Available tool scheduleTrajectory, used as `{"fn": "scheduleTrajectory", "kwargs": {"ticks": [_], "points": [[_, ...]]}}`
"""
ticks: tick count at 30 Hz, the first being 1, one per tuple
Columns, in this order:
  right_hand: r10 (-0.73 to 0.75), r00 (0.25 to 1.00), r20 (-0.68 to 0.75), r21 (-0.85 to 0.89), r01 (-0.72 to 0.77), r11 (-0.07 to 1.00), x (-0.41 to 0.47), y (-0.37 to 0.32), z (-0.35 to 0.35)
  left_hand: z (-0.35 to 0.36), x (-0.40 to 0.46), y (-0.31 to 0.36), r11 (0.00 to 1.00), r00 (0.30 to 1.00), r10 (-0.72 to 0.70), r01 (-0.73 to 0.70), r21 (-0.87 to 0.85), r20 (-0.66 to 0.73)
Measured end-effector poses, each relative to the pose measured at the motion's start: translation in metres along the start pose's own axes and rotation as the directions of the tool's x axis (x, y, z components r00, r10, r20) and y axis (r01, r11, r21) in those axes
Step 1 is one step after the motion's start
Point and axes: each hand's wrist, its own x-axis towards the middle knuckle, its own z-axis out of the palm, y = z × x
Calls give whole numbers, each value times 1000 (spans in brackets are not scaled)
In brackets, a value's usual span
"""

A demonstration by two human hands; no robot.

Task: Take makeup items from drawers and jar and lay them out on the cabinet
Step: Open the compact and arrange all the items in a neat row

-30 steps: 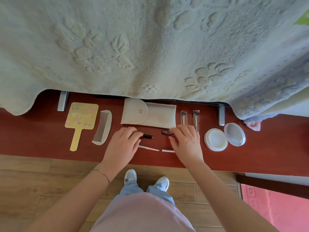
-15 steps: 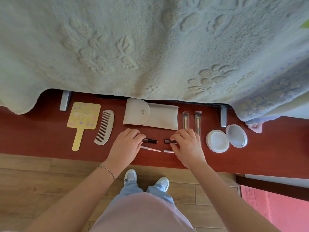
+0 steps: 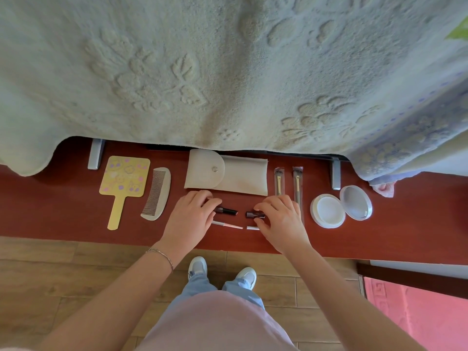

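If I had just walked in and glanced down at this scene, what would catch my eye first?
Probably the big pale embossed floral blanket draped over the top half of the view, overhanging the red-brown wooden cabinet top. Next, the yellow flower-patterned hand mirror at the left, beside a grey comb. In the middle, the left hand and right hand each touch a small dark tube.

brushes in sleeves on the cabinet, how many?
2. Both lie upright side by side between the pouch and the open compact: left brush, right brush. The right hand covers their lower ends; none seems hidden.
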Motion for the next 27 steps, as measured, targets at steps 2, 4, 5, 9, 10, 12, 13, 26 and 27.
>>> {"fn": "scheduleTrajectory", "kwargs": {"ticks": [2, 4, 5, 9, 10, 12, 13, 26, 27], "points": [[0, 1000, -12, 5, 0, 1000, -1, 0, -1, -3, -3, 2, 1000, 999, 8, -9, -3, -37], [1, 999, -34, 14, -1, 1000, -3, 1, -2, -5, -10, 4, 998, 996, 61, -61, -3, -58], [1, 999, -46, 16, 0, 1000, -5, 2, -2, -5, -14, 5, 996, 994, 90, -90, 3, -55], [-14, 993, -115, 22, 17, 1000, -11, 2, -4, 0, -28, 5, 994, 994, 106, -105, 27, -10], [-26, 990, -137, 26, 29, 999, -13, 2, -4, 2, -30, 5, 995, 995, 96, -95, 24, -8], [-60, 985, -164, 27, 65, 998, -17, 2, -5, 2, -32, 5, 997, 997, 77, -76, 13, -12], [-75, 984, -162, 21, 79, 997, -19, 3, -4, 2, -32, 5, 998, 998, 69, -69, 12, -15], [-85, 988, -126, -26, 82, 996, -30, 7, 6, 5, -30, 6, 999, 999, 48, -48, -18, 8], [-85, 988, -128, -24, 83, 996, -30, 7, 6, 5, -30, 6, 999, 999, 44, -44, -17, 10]]}}
